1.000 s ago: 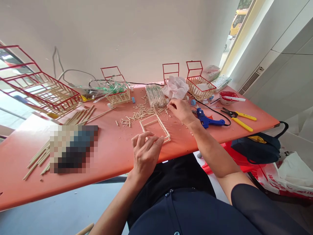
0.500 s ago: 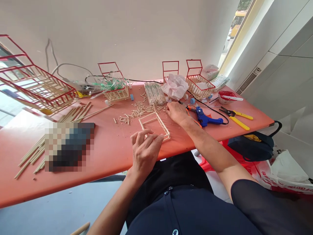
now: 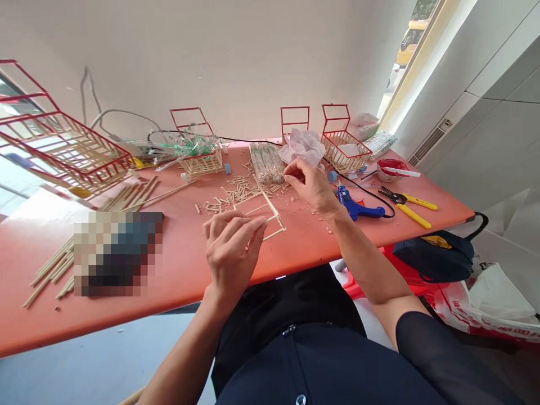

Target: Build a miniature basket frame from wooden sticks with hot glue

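Observation:
My left hand (image 3: 232, 250) is closed, thumb and fingers pinching the near side of a small frame of thin wooden sticks (image 3: 273, 209). The frame's far end reaches toward a pile of short cut stick pieces (image 3: 242, 190); the fingers cover its left near part. My right hand (image 3: 311, 184) is raised beyond the frame's right side, thumb and index finger brought together. Anything between those fingertips is too small to make out. Just behind them lies a clear plastic packet (image 3: 266, 162). A blue glue gun (image 3: 356, 206) rests to the right of my right wrist.
Yellow-handled pliers (image 3: 411, 208) and a red tub (image 3: 394, 170) with a white stick are at right. Red-rimmed stick carts (image 3: 343, 147) stand along the wall, a larger one (image 3: 71, 146) at left. Long sticks (image 3: 53, 270) lie beside a blurred dark object (image 3: 122, 253).
My left hand has moved left, taking the stick frame with it. My right hand has risen off the tabletop, its fingertips now drawn together.

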{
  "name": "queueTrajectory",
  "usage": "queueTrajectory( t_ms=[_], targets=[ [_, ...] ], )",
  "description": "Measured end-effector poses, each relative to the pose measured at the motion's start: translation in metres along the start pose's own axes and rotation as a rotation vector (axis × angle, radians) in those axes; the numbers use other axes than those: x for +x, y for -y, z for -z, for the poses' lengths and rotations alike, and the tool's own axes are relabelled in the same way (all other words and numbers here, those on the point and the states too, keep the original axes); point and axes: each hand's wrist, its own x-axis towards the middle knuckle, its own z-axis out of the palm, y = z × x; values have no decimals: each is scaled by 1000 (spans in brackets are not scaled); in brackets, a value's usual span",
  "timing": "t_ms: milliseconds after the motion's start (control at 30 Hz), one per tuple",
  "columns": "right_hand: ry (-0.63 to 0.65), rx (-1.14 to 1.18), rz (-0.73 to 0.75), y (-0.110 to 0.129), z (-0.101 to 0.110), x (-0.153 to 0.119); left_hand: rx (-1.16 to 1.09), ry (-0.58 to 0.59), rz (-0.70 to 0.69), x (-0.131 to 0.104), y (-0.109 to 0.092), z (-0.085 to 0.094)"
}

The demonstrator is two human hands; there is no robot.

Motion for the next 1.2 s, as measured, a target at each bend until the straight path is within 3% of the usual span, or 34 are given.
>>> queueTrajectory(
  t_ms=[267, 467, 667, 833, 1033, 1200],
  targets=[
    [8, 164, 265, 44, 24, -49, -54, -49, 114, 15, 6, 6],
    [-87, 188, 265, 32, 20, -80, -54, -41, 79, 7, 1, 0],
    [-87, 238, 130, 9, 8, -85, -62, 50, 17, -12, -6, -2],
    [-62, 248, 63, -2, 2, -89, -51, 104, 54, -24, -8, -4],
    [-94, 261, 31, 4, 7, -101, -75, 90, 108, -19, -4, -3],
    [-133, 219, 147, 18, 6, -107, -71, 23, 119, -7, -5, 0]
  ],
)
